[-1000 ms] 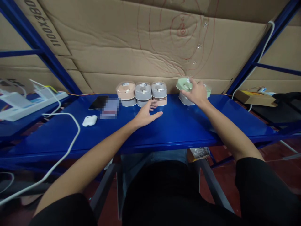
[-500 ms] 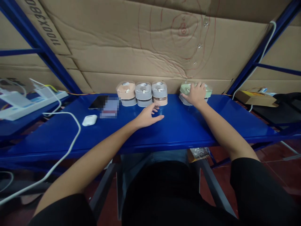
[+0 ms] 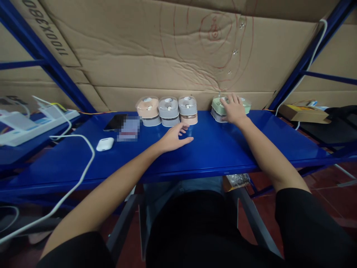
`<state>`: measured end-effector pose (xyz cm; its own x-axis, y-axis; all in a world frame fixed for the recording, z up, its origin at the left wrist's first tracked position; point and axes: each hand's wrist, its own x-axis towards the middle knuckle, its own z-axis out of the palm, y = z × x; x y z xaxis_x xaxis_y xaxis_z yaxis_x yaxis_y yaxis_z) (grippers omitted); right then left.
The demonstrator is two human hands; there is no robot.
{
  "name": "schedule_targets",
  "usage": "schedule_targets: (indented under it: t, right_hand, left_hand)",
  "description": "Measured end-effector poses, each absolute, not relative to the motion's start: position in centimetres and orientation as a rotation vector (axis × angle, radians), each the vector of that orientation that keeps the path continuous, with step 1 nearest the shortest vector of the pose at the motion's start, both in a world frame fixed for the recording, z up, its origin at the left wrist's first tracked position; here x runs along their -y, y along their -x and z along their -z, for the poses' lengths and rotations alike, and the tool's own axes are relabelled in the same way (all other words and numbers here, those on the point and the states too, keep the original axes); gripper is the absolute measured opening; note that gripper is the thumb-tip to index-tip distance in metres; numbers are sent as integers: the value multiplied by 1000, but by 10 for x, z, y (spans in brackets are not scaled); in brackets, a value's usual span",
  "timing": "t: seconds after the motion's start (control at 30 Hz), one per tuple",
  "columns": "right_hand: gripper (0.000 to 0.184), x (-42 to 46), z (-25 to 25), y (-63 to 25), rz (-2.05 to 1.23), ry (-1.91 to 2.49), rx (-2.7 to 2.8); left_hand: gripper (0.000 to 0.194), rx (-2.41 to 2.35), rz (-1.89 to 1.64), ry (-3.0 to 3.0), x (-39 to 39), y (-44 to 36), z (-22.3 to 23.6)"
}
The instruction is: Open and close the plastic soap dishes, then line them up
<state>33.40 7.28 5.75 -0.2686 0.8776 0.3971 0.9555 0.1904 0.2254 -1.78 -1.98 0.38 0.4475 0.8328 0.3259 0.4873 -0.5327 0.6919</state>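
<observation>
The green container [image 3: 217, 106] sits on a grey container [image 3: 219, 117] at the right of centre in the frame. The right hand [image 3: 235, 111] lies over its right side, fingers spread; whether they grip or merely rest cannot be told. Sideways pressure could shift the upper container off the lower one. The left hand [image 3: 176, 139] is released, fingers loosely curved, near the grey-over-pink stack [image 3: 188, 107]; a careless sweep could topple that stack. The blue bench [image 3: 214, 158] has a smooth, slightly glossy surface, which may permit sliding. Cardboard [image 3: 125, 70] backs the bench; a power strip [image 3: 19, 136] occupies the left edge.
</observation>
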Motion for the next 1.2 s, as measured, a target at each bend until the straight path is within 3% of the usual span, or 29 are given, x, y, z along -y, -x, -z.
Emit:
schedule_targets:
  t: [0.5,0.73,0.9,1.1,1.2]
  right_hand:
    - [126,-77,-53,-327,606,1697,2238]
    - [110,-62,-68,-242,523,1276,2476]
    - [104,-75,-63,-190,458,1254,2543]
    - [73,-62,-52,-197,514,1216,2527]
    - [71,-46,-55,-211,559,1208,2479]
  left_hand:
    - [61,-1106,-897,-2184,20,15,-4]
    - [48,-1089,-996,-2213,16,13,1]
    - [37,-1088,-1062,-2257,16,14,-2]
    - [31,-1076,-1110,-2281,18,15,-5]
    - [30,-1074,-1168,-2267,17,16,-6]
